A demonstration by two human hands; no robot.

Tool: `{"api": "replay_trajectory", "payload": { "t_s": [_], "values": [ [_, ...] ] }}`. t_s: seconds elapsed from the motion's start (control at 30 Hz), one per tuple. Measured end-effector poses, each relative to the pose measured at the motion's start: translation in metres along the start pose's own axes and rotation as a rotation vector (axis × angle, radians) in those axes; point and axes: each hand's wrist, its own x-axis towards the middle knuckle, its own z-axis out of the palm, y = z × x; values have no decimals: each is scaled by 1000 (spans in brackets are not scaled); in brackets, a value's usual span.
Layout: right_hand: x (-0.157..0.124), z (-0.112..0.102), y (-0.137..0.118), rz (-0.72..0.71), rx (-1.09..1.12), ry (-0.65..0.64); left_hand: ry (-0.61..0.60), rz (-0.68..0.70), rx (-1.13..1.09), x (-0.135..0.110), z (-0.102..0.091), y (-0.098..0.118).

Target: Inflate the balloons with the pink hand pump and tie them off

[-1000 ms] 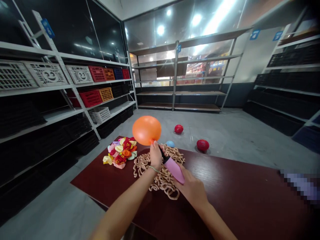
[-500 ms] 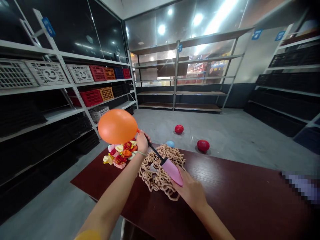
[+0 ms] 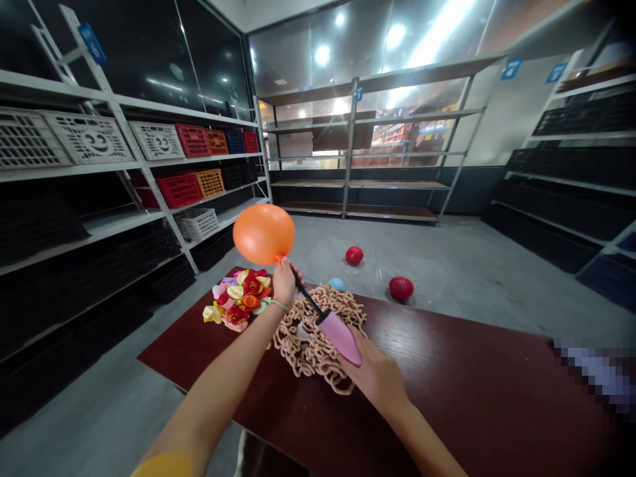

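An inflated orange balloon (image 3: 264, 232) stands up from the far end of a hand balloon pump (image 3: 338, 336). My left hand (image 3: 285, 282) is closed around the balloon's neck, where it meets the pump's black end. My right hand (image 3: 375, 371) grips the near end of the pump's pink barrel. Beneath the pump lies a heap of beige, knobbly rope-like loops (image 3: 318, 358) on the dark red table. Left of my left hand sits a pile of colourful fabric-like flowers (image 3: 241, 298).
The dark red table (image 3: 447, 371) spans the foreground. Just beyond its far edge shows a light blue balloon (image 3: 336, 284). Two red balloons (image 3: 401, 288) lie on the grey floor. Shelves with plastic crates (image 3: 179, 190) line the left; more racks stand behind and right.
The orange balloon has swung right and slightly up, and now stands more upright above my left hand. Both hands keep their hold, with the pump almost in place.
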Motion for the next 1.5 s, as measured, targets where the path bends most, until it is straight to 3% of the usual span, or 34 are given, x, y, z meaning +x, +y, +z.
{"api": "replay_trajectory", "payload": {
  "t_s": [0.1, 0.17, 0.23, 0.37, 0.47, 0.6, 0.77, 0.87, 1.0, 1.13, 1.2, 1.33, 1.5],
  "values": [
    [-1, 1, 0, -18, -11, 19, 67, 39, -36, 16, -4, 14],
    [-1, 3, 1, -12, -32, 27, 95, 24, -44, 11, -1, 9],
    [-1, 4, 2, 6, -57, 31, 84, -4, -28, -6, 4, -5],
    [-2, 7, 3, 30, -78, 22, -68, -36, 33, -49, 14, -43],
    [-3, 7, 2, 23, -85, 12, -110, -59, 28, -60, 14, -54],
    [-2, 6, -2, 29, -54, -1, -97, -59, 49, -34, 7, -34],
    [-1, 1, -3, -13, -8, 25, 54, -2, 24, 16, 0, 11],
    [-2, -1, -3, -15, 3, 42, 75, 41, -7, 23, 3, 21],
    [-2, -2, -3, 47, -13, 21, 39, 8, 3, -9, 15, -2],
    [-1, -2, -3, 105, -23, -13, -84, -41, 1, -56, 24, -32],
    [0, -1, -3, 116, -3, -18, -140, -68, 5, -65, 25, -37],
    [-1, 0, -4, 100, 77, -26, -169, -64, 36, -44, 20, -22],
    [-2, -2, -5, 70, 88, -13, -23, -10, 28, 10, 11, 13]
  ]
}}
